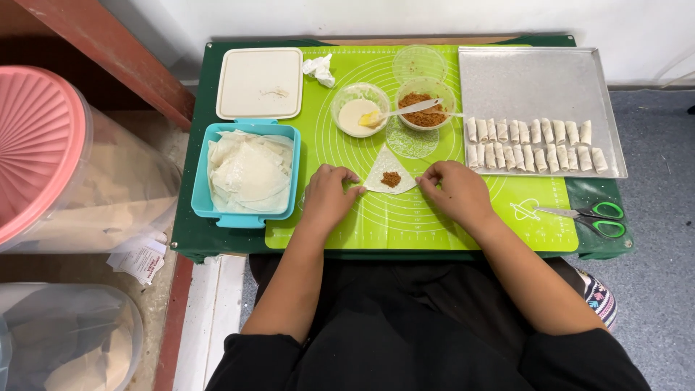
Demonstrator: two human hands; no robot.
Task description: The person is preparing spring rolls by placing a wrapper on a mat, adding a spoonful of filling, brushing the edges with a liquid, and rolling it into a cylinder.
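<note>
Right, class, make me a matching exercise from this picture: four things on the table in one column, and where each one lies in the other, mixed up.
Things:
1. scissors
2. rolled pastries
3. wrapper sheets
4. triangular wrapper

Places:
A. in the blue tub
B. between the left hand and right hand
C. at the mat's right edge
D. in rows on the metal tray

Pairs: 1-C, 2-D, 3-A, 4-B
</note>
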